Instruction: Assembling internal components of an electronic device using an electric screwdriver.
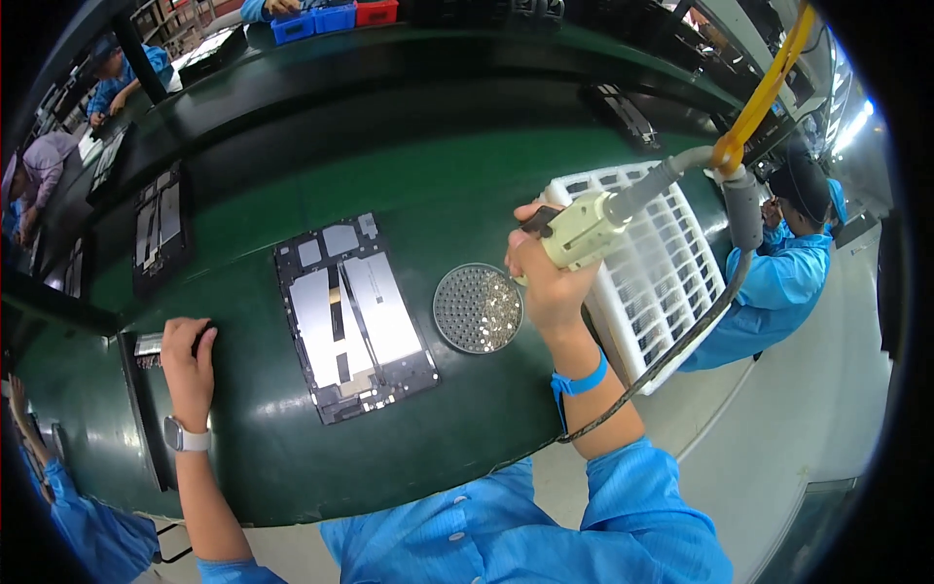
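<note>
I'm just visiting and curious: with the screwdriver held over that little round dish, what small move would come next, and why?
Probably carry the electric screwdriver in the right hand left to the open device frame. Its tip is at the screw dish, the frame lies beside it, and the left hand rests on the belt.

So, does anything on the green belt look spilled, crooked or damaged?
Nothing stands out. The open tablet frame lies flat, the screws stay inside the round dish, the right hand holds the electric screwdriver, and the left hand rests at the belt's edge.

Bright blue smock with snap buttons, sleeves pushed up; a silver-grey wristwatch (185, 435) on the left wrist, a blue wrist strap (580, 381) on the right.
</note>
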Motion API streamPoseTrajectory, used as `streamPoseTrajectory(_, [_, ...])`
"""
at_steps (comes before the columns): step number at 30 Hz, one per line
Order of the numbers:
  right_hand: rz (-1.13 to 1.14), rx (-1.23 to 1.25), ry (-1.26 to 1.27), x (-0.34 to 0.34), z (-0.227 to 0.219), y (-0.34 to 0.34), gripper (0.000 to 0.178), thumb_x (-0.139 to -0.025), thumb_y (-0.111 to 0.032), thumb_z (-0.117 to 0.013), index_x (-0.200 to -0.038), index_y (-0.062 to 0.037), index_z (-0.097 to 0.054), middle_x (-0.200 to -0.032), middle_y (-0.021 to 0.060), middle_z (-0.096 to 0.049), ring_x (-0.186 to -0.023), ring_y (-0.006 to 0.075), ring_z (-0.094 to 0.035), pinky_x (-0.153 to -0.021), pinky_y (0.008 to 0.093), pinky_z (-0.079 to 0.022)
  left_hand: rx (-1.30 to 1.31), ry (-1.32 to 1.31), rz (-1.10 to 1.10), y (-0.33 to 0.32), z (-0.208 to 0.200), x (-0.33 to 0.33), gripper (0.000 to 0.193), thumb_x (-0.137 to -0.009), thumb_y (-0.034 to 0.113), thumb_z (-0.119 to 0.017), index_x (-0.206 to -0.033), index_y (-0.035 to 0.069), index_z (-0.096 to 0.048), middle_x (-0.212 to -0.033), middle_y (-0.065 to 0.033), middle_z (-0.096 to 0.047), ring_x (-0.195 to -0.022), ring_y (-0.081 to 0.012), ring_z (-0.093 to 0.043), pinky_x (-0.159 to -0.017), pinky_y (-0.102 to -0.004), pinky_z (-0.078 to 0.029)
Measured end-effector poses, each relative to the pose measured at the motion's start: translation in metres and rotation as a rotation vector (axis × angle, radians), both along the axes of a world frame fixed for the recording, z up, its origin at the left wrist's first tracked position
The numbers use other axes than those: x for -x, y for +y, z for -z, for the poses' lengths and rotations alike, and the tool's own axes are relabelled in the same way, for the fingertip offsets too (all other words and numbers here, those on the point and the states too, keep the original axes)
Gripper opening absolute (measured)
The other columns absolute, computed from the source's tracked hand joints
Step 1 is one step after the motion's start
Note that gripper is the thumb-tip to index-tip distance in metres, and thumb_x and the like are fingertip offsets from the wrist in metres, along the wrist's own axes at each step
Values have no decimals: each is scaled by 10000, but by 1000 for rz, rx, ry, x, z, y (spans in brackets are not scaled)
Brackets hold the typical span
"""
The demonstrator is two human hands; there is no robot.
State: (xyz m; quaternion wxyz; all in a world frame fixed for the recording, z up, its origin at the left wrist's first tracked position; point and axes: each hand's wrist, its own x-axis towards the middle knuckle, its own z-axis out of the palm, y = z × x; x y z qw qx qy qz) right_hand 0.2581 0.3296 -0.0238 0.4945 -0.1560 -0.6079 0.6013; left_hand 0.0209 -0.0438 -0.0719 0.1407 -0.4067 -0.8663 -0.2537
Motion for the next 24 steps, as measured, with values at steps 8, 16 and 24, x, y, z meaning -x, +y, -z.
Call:
streamPoseTrajectory(8, [-47,-16,-29,-3,0,6,243,-809,114,-651,-1033,49,-584,-906,98,-654,-592,86,-580,-502,221,-463,-361,-314,137,127,-45,-27,231,-883,81,-721,-1080,-33,-685,-900,-95,-686,-808,-158,-626,-763,-298,-495])
streamPoseTrajectory(16, [-88,50,4,0,6,1,254,-815,125,-635,-1048,44,-576,-911,101,-654,-592,88,-584,-490,227,-465,-210,-749,122,240,-11,-10,273,-861,100,-783,-1065,-72,-726,-816,-57,-689,-757,-109,-620,-700,-288,-527])
streamPoseTrajectory(24, [-110,112,-6,-6,7,0,303,-811,135,-653,-1081,36,-560,-972,105,-666,-648,90,-605,-525,227,-480,-131,-364,229,247,2,-4,223,-833,171,-776,-1003,27,-772,-983,-142,-698,-986,-324,-642,-861,-402,-508])
